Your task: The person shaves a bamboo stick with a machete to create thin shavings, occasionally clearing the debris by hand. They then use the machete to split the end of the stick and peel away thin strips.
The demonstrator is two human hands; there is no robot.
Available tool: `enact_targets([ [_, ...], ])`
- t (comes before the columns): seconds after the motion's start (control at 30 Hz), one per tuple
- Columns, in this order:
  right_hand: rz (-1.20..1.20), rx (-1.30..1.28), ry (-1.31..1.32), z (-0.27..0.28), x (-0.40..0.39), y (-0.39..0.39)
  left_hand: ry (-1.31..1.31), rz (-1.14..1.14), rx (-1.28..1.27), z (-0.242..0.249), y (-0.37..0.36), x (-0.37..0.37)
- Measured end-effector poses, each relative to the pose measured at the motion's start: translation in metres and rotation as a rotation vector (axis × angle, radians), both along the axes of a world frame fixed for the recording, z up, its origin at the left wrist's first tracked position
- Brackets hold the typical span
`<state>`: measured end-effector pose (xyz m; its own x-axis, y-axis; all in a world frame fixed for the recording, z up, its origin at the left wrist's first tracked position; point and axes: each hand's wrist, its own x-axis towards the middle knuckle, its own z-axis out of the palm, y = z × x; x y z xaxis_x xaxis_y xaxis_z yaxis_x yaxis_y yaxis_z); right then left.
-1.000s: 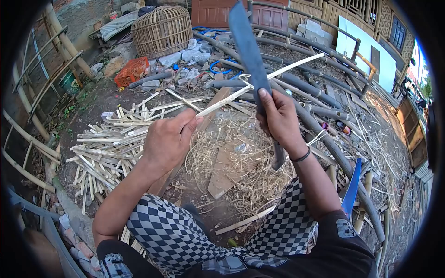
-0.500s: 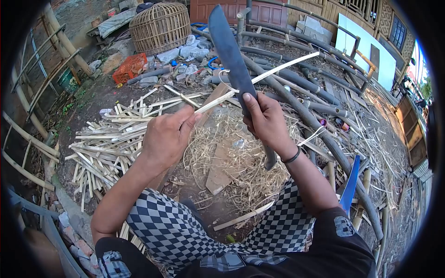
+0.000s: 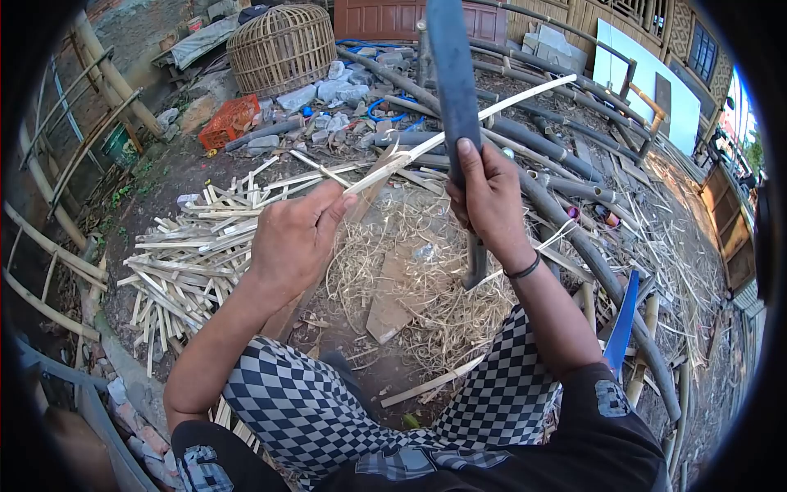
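A long pale bamboo strip (image 3: 426, 146) slants up to the right, its near end pinched in my left hand (image 3: 297, 234). My right hand (image 3: 489, 197) is wrapped round the handle of a machete (image 3: 453, 78), whose broad dark blade points up and away. The blade crosses the strip just above my right thumb. A thin curl of shaving stands on the strip left of the blade. The handle's lower end (image 3: 476, 266) sticks out beneath my right fist. Below my hands, curly shavings (image 3: 447, 316) cover the ground around a flat wooden board (image 3: 389, 307).
Many split strips (image 3: 193, 262) lie heaped at the left. Dark bamboo poles (image 3: 590, 254) cross the ground at the right, beside a blue saw blade (image 3: 623, 324). An orange crate (image 3: 229, 121), rubble (image 3: 340, 90) and a woven basket (image 3: 281, 51) stand at the back.
The machete has slid right and a little upward along the strip, its blade now more upright and partly out of frame. My left hand stays nearly still, gripping the strip.
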<state>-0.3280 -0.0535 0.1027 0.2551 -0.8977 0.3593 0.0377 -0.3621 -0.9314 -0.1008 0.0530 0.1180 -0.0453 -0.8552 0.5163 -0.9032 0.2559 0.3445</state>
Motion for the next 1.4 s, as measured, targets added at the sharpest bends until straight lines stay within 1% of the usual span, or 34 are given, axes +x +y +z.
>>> enact_targets([
  [0.03, 0.005, -0.047, 0.059, -0.005, 0.008, 0.005, 0.020, 0.012, 0.025, 0.002, 0.000, -0.005],
  [0.07, 0.041, -0.186, 0.168, -0.015, 0.017, 0.010, 0.037, 0.026, 0.045, 0.003, 0.001, -0.007],
  [0.1, 0.078, -0.198, 0.284, -0.018, 0.018, 0.018, 0.032, 0.027, 0.039, 0.002, -0.001, -0.006],
  [0.17, 0.124, -0.206, 0.286, -0.019, 0.018, 0.019, 0.059, -0.043, -0.062, -0.002, -0.005, -0.003],
  [0.2, 0.103, -0.194, 0.215, -0.018, 0.014, 0.013, 0.060, -0.050, -0.066, -0.001, -0.004, -0.002],
  [0.23, 0.083, -0.186, 0.145, -0.014, 0.008, 0.005, 0.118, -0.046, -0.014, 0.001, -0.003, -0.001],
  [0.27, 0.008, -0.127, 0.104, -0.001, 0.001, 0.004, 0.175, -0.040, 0.040, 0.001, -0.001, 0.001],
  [0.3, -0.025, -0.128, 0.024, 0.005, -0.007, -0.002, 0.178, -0.040, 0.038, 0.000, 0.000, 0.004],
  [0.37, -0.098, -0.019, -0.054, 0.009, -0.025, -0.016, 0.196, -0.065, 0.073, -0.003, 0.002, 0.012],
  [0.4, -0.124, -0.032, -0.053, 0.008, -0.033, -0.023, 0.194, -0.066, 0.072, -0.003, 0.003, 0.015],
  [0.47, -0.155, -0.047, -0.054, 0.010, -0.041, -0.028, 0.240, -0.065, 0.206, -0.003, 0.005, 0.018],
  [0.53, -0.224, -0.100, 0.027, 0.012, -0.047, -0.028, 0.219, -0.065, 0.198, -0.007, 0.003, 0.020],
  [0.7, -0.276, -0.157, -0.028, 0.014, -0.057, -0.034, 0.165, -0.056, 0.148, -0.006, 0.005, 0.019],
  [0.8, -0.411, -0.235, 0.088, 0.014, -0.063, -0.039, 0.121, -0.068, 0.105, -0.004, 0.006, 0.016],
  [0.83, -0.413, -0.233, 0.088, 0.011, -0.060, -0.039, 0.084, -0.065, 0.050, -0.004, 0.007, 0.014],
  [0.87, -0.437, -0.302, 0.169, 0.005, -0.053, -0.039, 0.047, -0.062, -0.005, -0.003, 0.008, 0.012],
  [0.9, -0.461, -0.369, 0.254, -0.001, -0.046, -0.036, 0.047, -0.066, -0.001, -0.005, 0.007, 0.013],
  [0.97, -0.382, -0.370, 0.306, -0.002, -0.034, -0.018, -0.005, -0.043, -0.047, -0.012, 0.004, 0.013],
  [1.03, -0.386, -0.397, 0.335, 0.001, -0.039, -0.023, -0.003, -0.040, -0.047, -0.009, 0.004, 0.014],
  [1.1, -0.438, -0.394, 0.226, 0.011, -0.045, -0.025, 0.006, -0.035, -0.040, -0.006, 0.008, 0.014],
  [1.13, -0.441, -0.297, 0.171, 0.019, -0.051, -0.026, 0.025, -0.042, -0.039, -0.003, 0.011, 0.014],
  [1.17, -0.489, -0.271, 0.137, 0.023, -0.052, -0.026, 0.044, -0.051, -0.032, -0.002, 0.013, 0.014],
  [1.23, -0.497, -0.397, 0.205, 0.009, -0.043, -0.029, 0.037, -0.041, -0.042, -0.004, 0.012, 0.007],
  [1.3, -0.401, -0.405, 0.313, 0.000, -0.028, -0.015, 0.025, -0.024, -0.072, -0.006, 0.013, 0.006],
  [1.37, -0.326, -0.341, 0.295, 0.000, -0.032, -0.019, -0.048, 0.014, -0.087, -0.005, 0.012, 0.011],
  [1.4, -0.342, -0.335, 0.254, 0.005, -0.036, -0.019, -0.051, 0.015, -0.090, -0.004, 0.012, 0.012],
])
